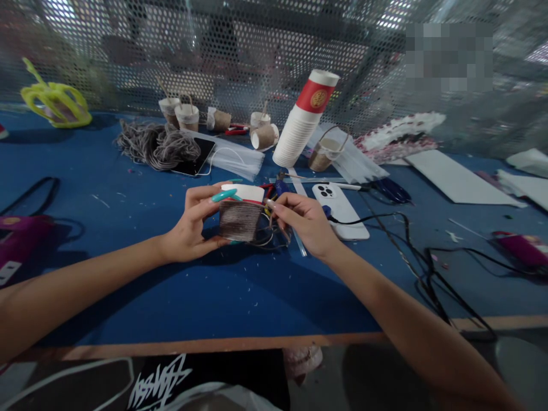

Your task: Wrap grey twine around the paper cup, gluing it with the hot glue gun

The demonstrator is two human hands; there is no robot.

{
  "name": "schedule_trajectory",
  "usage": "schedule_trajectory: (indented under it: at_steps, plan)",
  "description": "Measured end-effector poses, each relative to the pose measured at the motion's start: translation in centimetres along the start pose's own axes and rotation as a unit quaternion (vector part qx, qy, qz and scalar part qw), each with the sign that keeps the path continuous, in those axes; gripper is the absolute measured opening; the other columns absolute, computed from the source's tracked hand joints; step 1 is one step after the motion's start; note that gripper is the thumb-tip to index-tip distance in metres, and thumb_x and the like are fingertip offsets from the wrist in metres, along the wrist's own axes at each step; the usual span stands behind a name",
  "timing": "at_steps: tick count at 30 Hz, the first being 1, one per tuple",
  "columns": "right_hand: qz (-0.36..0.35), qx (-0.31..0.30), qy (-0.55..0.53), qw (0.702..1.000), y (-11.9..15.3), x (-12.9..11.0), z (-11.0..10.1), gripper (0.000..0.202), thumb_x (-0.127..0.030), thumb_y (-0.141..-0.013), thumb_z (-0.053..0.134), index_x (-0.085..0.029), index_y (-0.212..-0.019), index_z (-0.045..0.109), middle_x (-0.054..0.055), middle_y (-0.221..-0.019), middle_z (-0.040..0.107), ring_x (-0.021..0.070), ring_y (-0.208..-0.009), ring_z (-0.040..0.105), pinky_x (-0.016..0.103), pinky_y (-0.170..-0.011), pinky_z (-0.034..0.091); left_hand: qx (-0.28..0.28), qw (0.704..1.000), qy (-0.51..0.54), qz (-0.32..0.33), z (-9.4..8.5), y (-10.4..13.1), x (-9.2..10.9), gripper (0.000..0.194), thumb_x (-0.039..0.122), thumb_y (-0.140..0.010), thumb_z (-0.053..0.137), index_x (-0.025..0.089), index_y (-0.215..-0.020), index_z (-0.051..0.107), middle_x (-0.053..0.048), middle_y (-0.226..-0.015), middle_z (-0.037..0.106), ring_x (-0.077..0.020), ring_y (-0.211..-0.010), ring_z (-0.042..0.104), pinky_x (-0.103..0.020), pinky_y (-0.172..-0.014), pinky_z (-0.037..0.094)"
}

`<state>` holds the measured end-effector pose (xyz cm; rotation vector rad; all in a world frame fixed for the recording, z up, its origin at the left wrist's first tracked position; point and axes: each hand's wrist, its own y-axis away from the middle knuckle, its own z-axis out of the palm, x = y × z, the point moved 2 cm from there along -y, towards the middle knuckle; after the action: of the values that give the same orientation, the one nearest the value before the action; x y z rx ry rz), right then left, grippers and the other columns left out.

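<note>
A paper cup [242, 193], lying on its side or tilted, has brown cord [240, 221] wound in close rows around most of its wall; a white and red band of it shows bare. My left hand [197, 222] is closed on the cup, thumb below and long turquoise nails above. At the cup's right edge, my right hand [305, 221] pinches a strand of the cord between thumb and fingertips. Loose loops of cord [269, 242] hang between the hands. Pliers with blue handles [281, 185] lie just behind, partly hidden by my right hand.
Behind stand a leaning stack of paper cups [297, 125], several small wrapped cups [187, 117] and a grey yarn bundle [156, 145]. A white phone [340, 211] and black cable [398, 217] lie to the right. Purple pouches [23, 242] sit at the left. A perforated metal screen [240, 51] bounds the back.
</note>
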<state>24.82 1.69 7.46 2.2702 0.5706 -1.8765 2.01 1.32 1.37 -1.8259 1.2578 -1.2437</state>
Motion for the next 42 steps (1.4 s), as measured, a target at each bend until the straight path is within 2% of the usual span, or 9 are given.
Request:
schedule_trajectory:
  at_steps: [4,12,16,20,22,25,30,33,42]
  plan:
    - [-0.011,0.008,0.009,1.0,0.0,0.1,0.1,0.043,-0.058,-0.079,0.073,-0.02,-0.067,0.057,-0.006,-0.054,0.051,0.0065,-0.047,0.044,0.023,-0.048,0.036,-0.018,1.0,-0.008,0.017,-0.1,-0.4,0.2,0.087,0.029,-0.087,0.072,0.048,-0.151,0.017,-0.01,-0.138,0.042,-0.0309,-0.135,0.049,-0.051,-0.096,0.062]
    - [-0.024,0.027,0.02,0.999,0.0,0.5,0.4,0.039,-0.057,-0.081,0.071,-0.021,-0.076,0.056,-0.005,-0.064,0.053,0.0087,-0.057,0.048,0.025,-0.054,0.041,0.004,1.0,0.006,0.028,0.1,-0.1,0.0,0.084,0.026,-0.086,0.074,0.046,-0.151,0.023,-0.007,-0.14,0.042,-0.0298,-0.138,0.047,-0.057,-0.111,0.051]
    - [-0.064,0.097,0.056,0.992,0.5,0.6,0.3,0.031,-0.052,-0.086,0.067,-0.024,-0.093,0.055,0.0,-0.089,0.06,0.0113,-0.069,0.054,0.027,-0.061,0.048,-0.012,0.999,-0.016,0.026,0.0,-0.2,0.1,0.082,0.028,-0.09,0.068,0.047,-0.152,0.017,-0.007,-0.14,0.042,-0.0293,-0.139,0.045,-0.059,-0.111,0.051]
    - [-0.124,0.139,0.103,0.977,1.0,0.7,-0.2,0.042,-0.059,-0.087,0.064,-0.026,-0.112,0.055,0.007,-0.123,0.059,0.0195,-0.101,0.06,0.038,-0.087,0.054,-0.007,0.999,-0.01,0.037,-0.1,-0.5,0.3,0.083,0.027,-0.088,0.07,0.046,-0.152,0.021,-0.006,-0.135,0.043,-0.0282,-0.137,0.048,-0.053,-0.108,0.056]
    - [-0.136,0.125,0.093,0.978,0.8,0.9,-0.3,0.047,-0.059,-0.086,0.065,-0.028,-0.12,0.055,0.007,-0.138,0.054,0.0236,-0.122,0.055,0.045,-0.105,0.049,-0.006,0.999,-0.005,0.042,-0.1,-0.5,0.3,0.083,0.026,-0.088,0.071,0.044,-0.153,0.022,-0.008,-0.134,0.043,-0.0281,-0.137,0.048,-0.051,-0.105,0.058]
    - [-0.11,0.048,0.017,0.993,0.5,1.2,-0.1,0.048,-0.058,-0.087,0.065,-0.029,-0.124,0.055,0.006,-0.149,0.052,0.0245,-0.141,0.045,0.048,-0.121,0.035,-0.015,0.999,-0.006,0.046,-0.1,-0.4,0.4,0.087,0.022,-0.088,0.07,0.044,-0.154,0.018,-0.009,-0.136,0.042,-0.0271,-0.137,0.046,-0.05,-0.104,0.059]
    - [-0.052,-0.034,-0.081,0.995,0.4,1.1,0.9,0.043,-0.053,-0.087,0.068,-0.028,-0.121,0.06,0.005,-0.149,0.057,0.023,-0.138,0.052,0.047,-0.121,0.037,-0.037,0.998,-0.009,0.052,-0.3,-0.7,0.9,0.087,0.02,-0.087,0.071,0.041,-0.154,0.021,-0.009,-0.139,0.041,-0.0275,-0.138,0.046,-0.055,-0.112,0.051]
    - [-0.049,-0.043,-0.076,0.995,0.7,0.8,1.1,0.044,-0.052,-0.085,0.071,-0.029,-0.122,0.062,0.004,-0.146,0.06,0.0231,-0.136,0.055,0.047,-0.12,0.04,-0.048,0.997,0.002,0.065,-0.3,-0.8,1.0,0.087,0.018,-0.087,0.07,0.039,-0.155,0.019,-0.009,-0.14,0.041,-0.03,-0.144,0.042,-0.059,-0.119,0.042]
    - [-0.063,-0.053,-0.056,0.995,0.9,0.7,1.1,0.043,-0.051,-0.087,0.069,-0.028,-0.123,0.061,0.005,-0.15,0.056,0.0235,-0.139,0.052,0.046,-0.12,0.04,-0.064,0.996,-0.007,0.058,-0.4,-0.9,1.0,0.088,0.02,-0.089,0.068,0.042,-0.155,0.014,-0.008,-0.141,0.039,-0.0294,-0.146,0.039,-0.059,-0.119,0.041]
